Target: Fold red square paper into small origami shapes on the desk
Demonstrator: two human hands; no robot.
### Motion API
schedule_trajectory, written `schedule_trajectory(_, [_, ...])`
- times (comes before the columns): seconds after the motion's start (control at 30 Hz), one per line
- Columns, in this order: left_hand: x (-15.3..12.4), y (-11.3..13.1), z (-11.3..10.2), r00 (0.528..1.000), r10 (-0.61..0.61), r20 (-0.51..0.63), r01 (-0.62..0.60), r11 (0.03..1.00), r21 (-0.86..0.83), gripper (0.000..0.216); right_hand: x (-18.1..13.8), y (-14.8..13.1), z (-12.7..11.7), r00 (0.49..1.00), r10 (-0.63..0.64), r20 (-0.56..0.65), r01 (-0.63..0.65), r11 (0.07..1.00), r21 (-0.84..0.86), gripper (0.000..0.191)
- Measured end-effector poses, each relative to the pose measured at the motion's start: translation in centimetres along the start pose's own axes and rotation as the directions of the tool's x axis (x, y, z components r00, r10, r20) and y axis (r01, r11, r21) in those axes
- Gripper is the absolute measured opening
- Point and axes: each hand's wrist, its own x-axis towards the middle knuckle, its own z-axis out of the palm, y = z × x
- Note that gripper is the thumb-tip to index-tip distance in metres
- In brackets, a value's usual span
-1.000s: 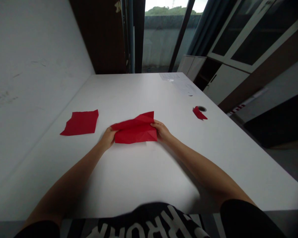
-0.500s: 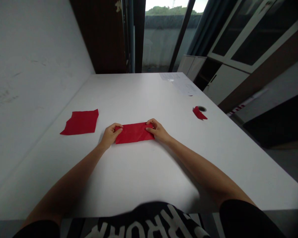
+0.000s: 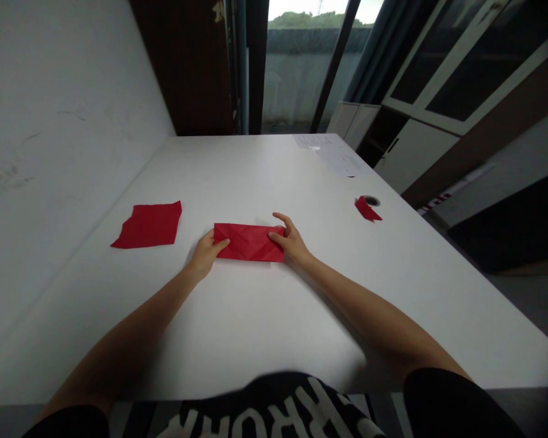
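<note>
A folded strip of red paper [image 3: 249,242], creased across its face, is held between my two hands just above the white table [image 3: 246,322]. My left hand [image 3: 205,254] grips its left end, thumb on the front and the fingers mostly hidden behind. At the right end my right hand [image 3: 296,243] pinches it with the thumb in front. The right index finger is lifted off, pointing up and left above the top edge. A larger red paper piece [image 3: 150,225] with an uneven left edge lies flat on the table to the left.
Toward the right edge of the table, a small red scrap [image 3: 368,209] rests against a round roll [image 3: 372,200]. White printed sheets [image 3: 340,159] lie at the far right corner. A wall [image 3: 64,152] borders the table's left side.
The red strip has tilted so its left end is higher and its face turns more toward me. My left fingers have slid behind it, and my right index finger has lifted off.
</note>
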Motion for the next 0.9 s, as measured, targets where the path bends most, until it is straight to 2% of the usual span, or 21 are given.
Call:
schedule_trajectory(0.07, [0.1,-0.2,-0.2,0.999,0.026,-0.028,-0.025,0.999,0.030,0.047,0.0,0.2,0.2,0.998,0.062,-0.012,-0.061,0.993,0.105,0.076])
schedule_trajectory(0.13, [0.2,-0.3,-0.3,0.996,0.051,-0.069,-0.045,0.995,0.091,0.045,0.1,0.5,0.4,0.994,0.111,0.003,-0.110,0.981,0.160,0.065])
schedule_trajectory(0.27, [0.0,-0.3,-0.5,0.985,0.137,-0.102,-0.105,0.958,0.269,0.034,0.0,1.1,0.5,0.982,0.186,0.036,-0.190,0.972,0.141,0.043])
schedule_trajectory(0.5, [-0.7,0.5,-0.2,0.936,0.314,-0.160,-0.192,0.836,0.514,0.017,-0.3,1.2,0.7,0.981,0.190,0.048,-0.192,0.980,0.048,0.038])
schedule_trajectory(0.63, [-1.2,1.4,-0.1,0.899,0.429,-0.085,-0.268,0.694,0.668,0.013,-0.4,1.1,0.8,0.974,0.208,0.085,-0.213,0.976,0.049,0.037])
schedule_trajectory(0.7, [-1.1,1.4,-0.1,0.916,0.399,-0.041,-0.277,0.704,0.654,0.012,-0.4,1.0,0.7,0.978,0.192,0.082,-0.196,0.979,0.048,0.038])
schedule_trajectory(0.83, [-0.5,0.9,-0.1,0.982,0.181,-0.063,-0.131,0.876,0.463,0.021,-0.4,0.5,0.4,0.969,0.189,0.156,-0.186,0.982,-0.038,0.042])
schedule_trajectory(0.9, [-0.5,0.8,0.0,0.987,0.152,-0.060,-0.110,0.888,0.446,0.024,-0.5,0.4,0.3,0.958,0.204,0.203,-0.190,0.978,-0.087,0.043])
